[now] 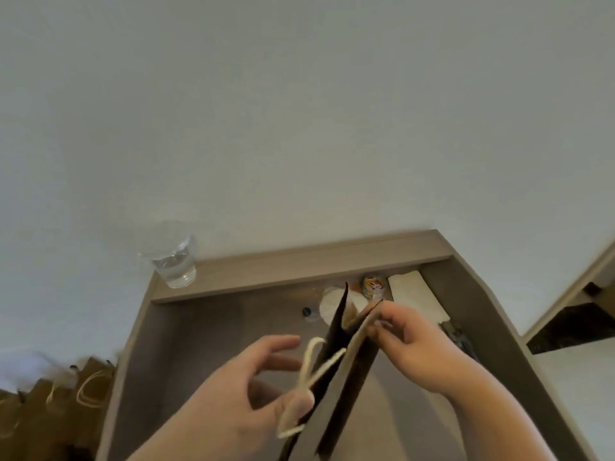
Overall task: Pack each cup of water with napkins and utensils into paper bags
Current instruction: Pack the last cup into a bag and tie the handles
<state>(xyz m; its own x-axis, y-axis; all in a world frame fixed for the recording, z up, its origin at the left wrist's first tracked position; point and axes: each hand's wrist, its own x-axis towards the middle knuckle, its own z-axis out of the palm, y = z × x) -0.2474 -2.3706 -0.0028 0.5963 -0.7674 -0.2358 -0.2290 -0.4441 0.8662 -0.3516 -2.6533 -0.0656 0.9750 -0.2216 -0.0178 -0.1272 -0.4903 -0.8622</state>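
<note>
A brown paper bag [349, 371] with cream rope handles is held up over the desk, still mostly flat. My right hand [409, 347] pinches its far upper edge. My left hand [246, 390] holds the near edge with the thumb by a rope handle, its other fingers spread. A clear plastic cup of water [173, 261] stands on the raised back ledge at the left. White napkins [416, 296] lie at the back right of the desk. No utensils can be made out.
The grey-brown desk [206, 334] has a raised ledge against a white wall. A small colourful round item [372, 287] and a white round item [329, 302] sit behind the bag. More brown paper bags [66, 397] stand at lower left beside the desk.
</note>
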